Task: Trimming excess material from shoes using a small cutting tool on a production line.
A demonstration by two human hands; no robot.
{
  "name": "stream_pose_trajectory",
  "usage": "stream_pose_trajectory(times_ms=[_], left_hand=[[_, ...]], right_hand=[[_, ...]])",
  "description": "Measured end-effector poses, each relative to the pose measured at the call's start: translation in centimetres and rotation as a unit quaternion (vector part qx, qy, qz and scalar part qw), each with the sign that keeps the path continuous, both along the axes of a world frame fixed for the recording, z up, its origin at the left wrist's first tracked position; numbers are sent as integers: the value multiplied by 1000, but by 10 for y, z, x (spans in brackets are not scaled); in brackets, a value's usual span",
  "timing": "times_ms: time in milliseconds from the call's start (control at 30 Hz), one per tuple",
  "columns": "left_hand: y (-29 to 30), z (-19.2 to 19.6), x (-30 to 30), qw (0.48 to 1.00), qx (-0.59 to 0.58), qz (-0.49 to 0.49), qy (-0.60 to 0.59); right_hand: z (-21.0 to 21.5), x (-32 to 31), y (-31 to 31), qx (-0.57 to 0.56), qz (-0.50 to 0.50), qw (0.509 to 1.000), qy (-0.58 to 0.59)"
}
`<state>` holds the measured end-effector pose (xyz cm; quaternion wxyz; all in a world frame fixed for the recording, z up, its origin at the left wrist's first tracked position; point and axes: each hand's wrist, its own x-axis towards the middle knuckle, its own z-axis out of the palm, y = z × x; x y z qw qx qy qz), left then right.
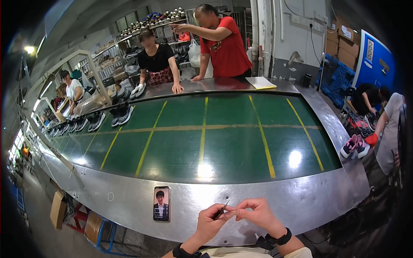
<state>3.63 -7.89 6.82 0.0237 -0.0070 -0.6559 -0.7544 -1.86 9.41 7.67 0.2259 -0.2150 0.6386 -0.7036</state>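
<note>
Both my hands meet over the metal edge of the table, in front of me. My left hand (211, 222) is closed around a small dark tool (220, 210) with a thin pointed tip, which looks like thread snips. Touching the left fingertips, my right hand (258, 213) is pinched closed; whatever lies between its fingers is too small to make out. Dark bands circle both wrists. To the left of my hands a phone (161, 204) lies face up on the metal, its screen showing a person in a suit.
Beyond the metal edge (129, 189) runs a green conveyor belt (180, 150) with yellow lines. Grey-black sneakers (122, 115) line its far left. Two people stand across it, by a pad (260, 83). Pink-and-dark shoes (355, 146) sit at the right corner, near another person's red-gloved hand.
</note>
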Motion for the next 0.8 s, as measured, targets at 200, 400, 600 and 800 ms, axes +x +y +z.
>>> stream_pose_trajectory(times_ms=[200,400,600,800], left_hand=[[-9,-5,-8,999,-9,26,19],[0,-8,-24,996,74,-54,19],[-1,-8,-9,997,66,2,48],[-1,-9,-9,994,94,16,52]], right_hand=[[-19,-10,-16,-34,15,997,-62],[-22,-10,-19,-6,-147,989,-16],[-26,-9,-17,51,-47,998,8],[-9,-1,-31,52,-79,995,11]])
